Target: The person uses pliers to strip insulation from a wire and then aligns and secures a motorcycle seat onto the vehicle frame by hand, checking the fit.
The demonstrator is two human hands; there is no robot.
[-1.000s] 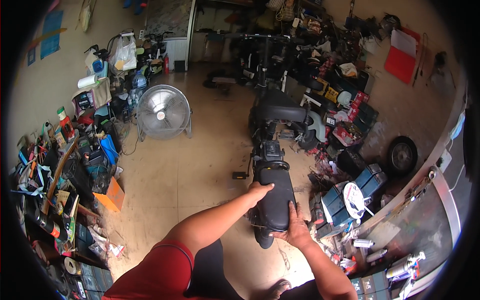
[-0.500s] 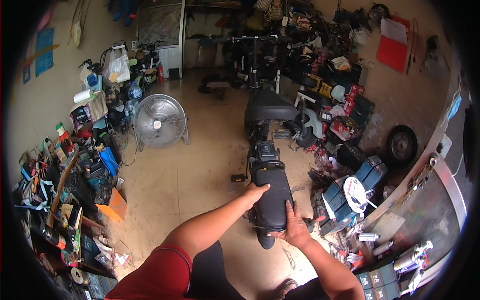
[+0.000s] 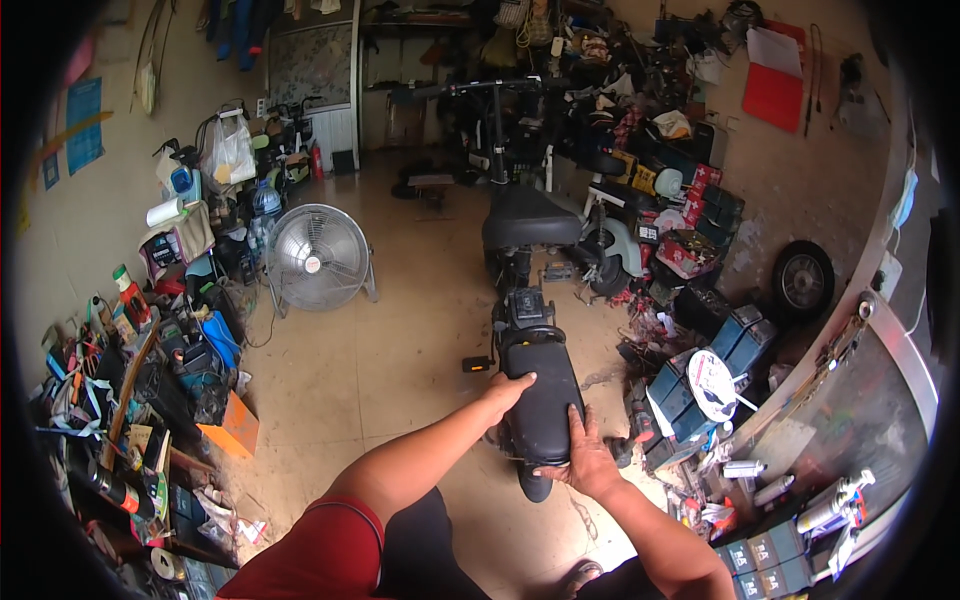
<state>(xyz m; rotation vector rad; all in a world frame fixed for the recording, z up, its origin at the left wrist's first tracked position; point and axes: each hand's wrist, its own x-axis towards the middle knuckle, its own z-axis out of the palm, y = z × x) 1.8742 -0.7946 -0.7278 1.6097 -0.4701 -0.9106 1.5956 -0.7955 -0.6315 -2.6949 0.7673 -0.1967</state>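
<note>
A black electric bike stands on the floor in front of me, its handlebar (image 3: pixel 497 82) at the far end. Its long padded rear seat (image 3: pixel 542 395) is between my hands. My left hand (image 3: pixel 508 388) grips the seat's left edge, thumb on top and the other fingers hidden down the side. My right hand (image 3: pixel 588 458) holds the right rear corner, fingers along the side and thumb across the back end. Ahead of this seat are a dark box-like part (image 3: pixel 524 306) and the wider front saddle (image 3: pixel 530 218). A pedal (image 3: pixel 476 364) sticks out at left.
A round metal floor fan (image 3: pixel 318 257) stands at left. Tools and an orange box (image 3: pixel 230 425) crowd the left wall. Along the right are batteries (image 3: pixel 745 340), a white round-topped stool (image 3: pixel 711 385), a loose wheel (image 3: pixel 803 279) and spray cans (image 3: pixel 745 468).
The head view has shifted slightly, so the room sits a little lower in the picture. Both hands keep their places on the rear seat.
</note>
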